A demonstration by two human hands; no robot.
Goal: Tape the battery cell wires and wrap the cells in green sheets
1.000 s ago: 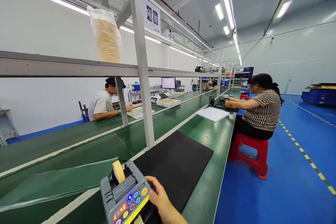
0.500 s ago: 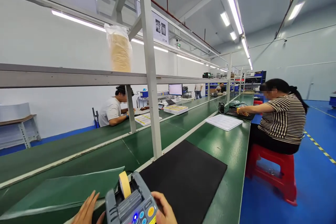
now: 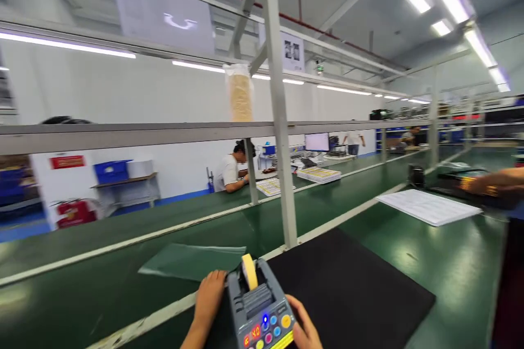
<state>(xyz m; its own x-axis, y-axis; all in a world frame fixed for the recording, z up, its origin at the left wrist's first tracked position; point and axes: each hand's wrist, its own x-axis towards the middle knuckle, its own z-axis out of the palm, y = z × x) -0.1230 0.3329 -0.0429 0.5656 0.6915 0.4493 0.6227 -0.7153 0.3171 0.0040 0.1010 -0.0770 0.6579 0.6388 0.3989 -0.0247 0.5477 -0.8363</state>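
Observation:
A grey tape dispenser machine (image 3: 260, 311) with a yellow tape roll (image 3: 249, 271), coloured buttons and a red digit display sits at the bottom centre, on the left edge of a black mat (image 3: 352, 289). My left hand (image 3: 208, 300) presses against the machine's left side with fingers curled around it. My right hand (image 3: 305, 330) grips its right side near the buttons.
A green conveyor belt (image 3: 102, 229) runs behind a white rail. A loose green sheet (image 3: 192, 260) lies left of the machine. A white upright post (image 3: 282, 120) rises behind it. White papers (image 3: 428, 206) lie at right by a co-worker's arm (image 3: 495, 181). Another person (image 3: 231, 172) sits across the line.
The view has swung left and down. My left hand has come onto the machine's left side. The seated co-worker at right has slid mostly out of view.

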